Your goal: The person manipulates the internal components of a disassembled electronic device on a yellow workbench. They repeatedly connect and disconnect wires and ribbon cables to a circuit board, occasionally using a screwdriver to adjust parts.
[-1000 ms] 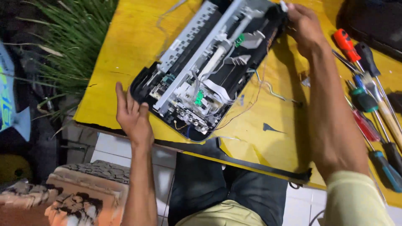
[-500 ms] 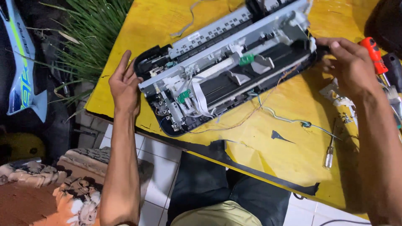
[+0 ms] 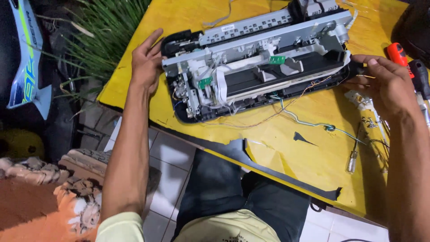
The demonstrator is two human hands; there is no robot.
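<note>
Left hand (image 3: 147,62) lies flat and open against the left end of the printer (image 3: 257,62), fingers spread along the black casing, gripping nothing. Right hand (image 3: 389,85) cups the right end, fingers curled loosely at the black corner; whether it pinches a part there cannot be told. The printer, cover off and mechanism exposed, sits across the yellow table (image 3: 188,18), its near left corner close to the table edge.

Risks noted:
1. Loose wires (image 3: 309,118) trail from the chassis over the table. Any turn or lift of the printer is likely to snag or tear them.
2. The white ribbon cable (image 3: 220,87) is exposed and could crease under a stray finger.
3. With only palm contact on the left, the chassis could slide toward the edge.
4. 1 screwdriver (image 3: 353,157) lies near the edge and could roll off if the table is knocked.
</note>
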